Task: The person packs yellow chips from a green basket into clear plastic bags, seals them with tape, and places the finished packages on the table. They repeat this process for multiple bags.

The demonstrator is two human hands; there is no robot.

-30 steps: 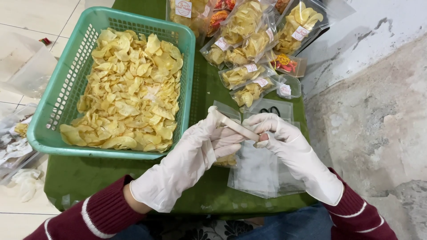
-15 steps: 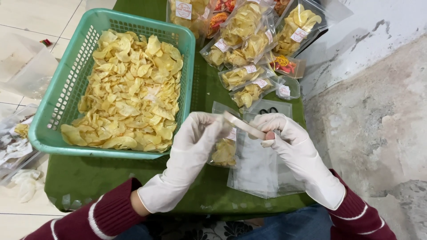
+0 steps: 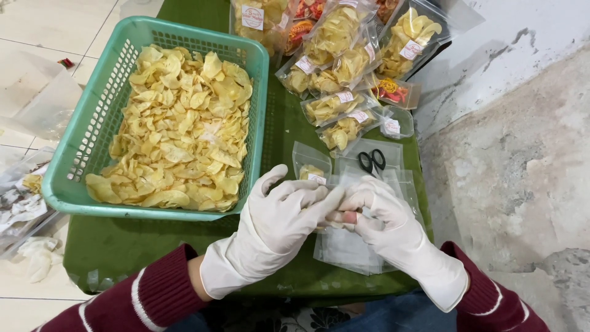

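My left hand (image 3: pixel 276 221) and my right hand (image 3: pixel 387 227), both in white gloves, meet fingertip to fingertip over the green table (image 3: pixel 147 240). Between them they pinch a small clear bag of chips (image 3: pixel 310 167). Its top pokes out behind my left fingers and the rest is hidden. Under my hands lies a stack of empty clear bags (image 3: pixel 347 252). To the left, close to my left hand, stands a teal basket (image 3: pixel 67 184) heaped with yellow chips (image 3: pixel 178 129).
Several filled, labelled chip bags (image 3: pixel 335 67) are piled at the back of the table. Black scissors (image 3: pixel 372 161) lie on the clear bags just beyond my right hand. Crumpled plastic (image 3: pixel 24 197) sits on the tiled floor at left, and rough concrete floor (image 3: pixel 516 166) lies at right.
My hands have closed together and dropped lower over the empty bags. The bag's sealed edge, earlier stretched between them, is now hidden by my fingers.
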